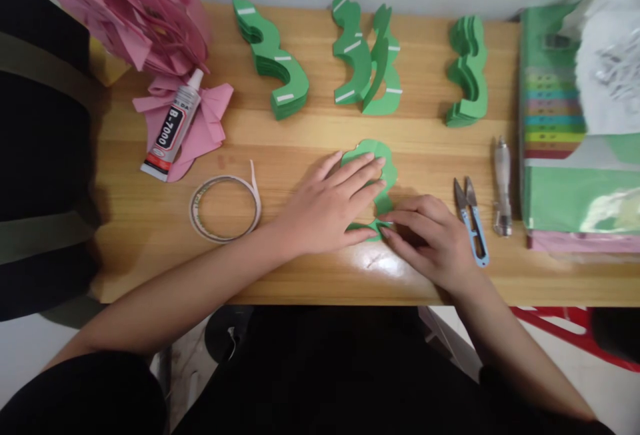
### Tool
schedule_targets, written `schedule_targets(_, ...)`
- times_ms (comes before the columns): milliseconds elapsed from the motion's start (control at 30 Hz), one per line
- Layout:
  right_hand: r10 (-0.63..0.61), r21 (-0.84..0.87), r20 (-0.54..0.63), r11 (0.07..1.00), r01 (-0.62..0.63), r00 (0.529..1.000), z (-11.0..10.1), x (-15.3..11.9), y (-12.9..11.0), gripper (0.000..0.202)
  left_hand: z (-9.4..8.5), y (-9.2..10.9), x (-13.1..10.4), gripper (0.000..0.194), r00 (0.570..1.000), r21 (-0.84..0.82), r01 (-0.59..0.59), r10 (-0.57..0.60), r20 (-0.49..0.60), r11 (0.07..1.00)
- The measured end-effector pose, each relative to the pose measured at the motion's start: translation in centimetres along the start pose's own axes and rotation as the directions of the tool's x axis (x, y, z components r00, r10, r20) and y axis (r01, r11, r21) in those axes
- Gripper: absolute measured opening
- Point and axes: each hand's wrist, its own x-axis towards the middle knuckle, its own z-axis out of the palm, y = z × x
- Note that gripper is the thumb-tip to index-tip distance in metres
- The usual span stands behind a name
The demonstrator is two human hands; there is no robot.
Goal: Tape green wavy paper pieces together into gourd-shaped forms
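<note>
A wavy green paper cutout (386, 171) lies on the wooden table, partly covered by my hands. My left hand (337, 198) rests flat on it from the left, fingers spread. From the right, my right hand (433, 235) pinches the cutout's lower end between thumb and fingertips, where the paper bends up a little. Behind my hands stand green cutouts with white tape strips: a stack (283, 65) at left and a few looser pieces (357, 65) in the middle. Farther right is another green stack (475, 75), on which I see no strips.
Left of my hands lie a tape roll (194, 211) with a loose end, a B-7000 glue tube (173, 128) and folded pink paper (140, 18). On the right are blue-handled thread snips (475, 228), a clear pen-like tool (502, 185) and packs of coloured paper (575, 198).
</note>
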Motion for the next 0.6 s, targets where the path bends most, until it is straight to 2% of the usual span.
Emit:
schedule_targets(133,0.002,0.045,-0.006,0.999,-0.002,1.0,0.0,-0.08,0.17,0.011,0.01,0.02,0.01,0.061,1.0,-0.004,0.003,-0.003,0.004,1.0)
schedule_targets(300,0.006,0.013,0.013,1.0,-0.006,1.0,0.02,-0.18,0.22,0.018,-0.03,0.02,0.08,0.06,1.0,-0.015,0.005,-0.005,0.001,1.0)
schedule_targets(600,0.023,0.062,-0.023,0.998,-0.022,0.999,-0.04,-0.08,0.06,0.009,-0.06,-0.03,-0.01,0.061,1.0,-0.016,0.0,0.0,-0.008,1.0)
